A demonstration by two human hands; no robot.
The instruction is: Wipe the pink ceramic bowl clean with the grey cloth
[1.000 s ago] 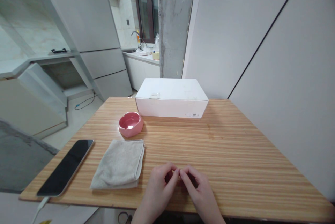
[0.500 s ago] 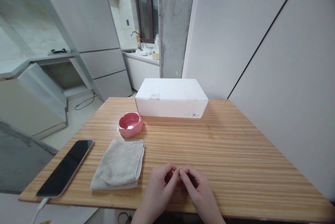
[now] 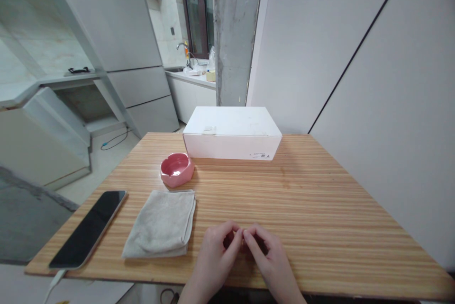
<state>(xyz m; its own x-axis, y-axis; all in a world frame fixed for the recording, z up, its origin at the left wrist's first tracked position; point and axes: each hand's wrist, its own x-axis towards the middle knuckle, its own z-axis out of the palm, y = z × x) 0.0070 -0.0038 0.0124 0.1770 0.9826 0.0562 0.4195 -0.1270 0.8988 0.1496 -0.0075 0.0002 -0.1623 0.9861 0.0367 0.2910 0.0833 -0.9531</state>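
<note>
My left hand (image 3: 217, 253) and my right hand (image 3: 267, 253) rest together on the wooden table (image 3: 320, 209) near its front edge. Their fingers are curled and the fingertips touch each other. I see nothing between the fingers, though the palms are hidden. A folded grey cloth (image 3: 161, 223) lies just left of my left hand. Beyond the cloth stands a pink ashtray (image 3: 177, 169). A closed white box (image 3: 232, 132) sits at the far side of the table.
A black phone (image 3: 88, 228) with a cable lies at the table's left front corner. The right wall runs close along the table. A fridge (image 3: 117, 34) and kitchen counter (image 3: 192, 79) stand beyond on the left.
</note>
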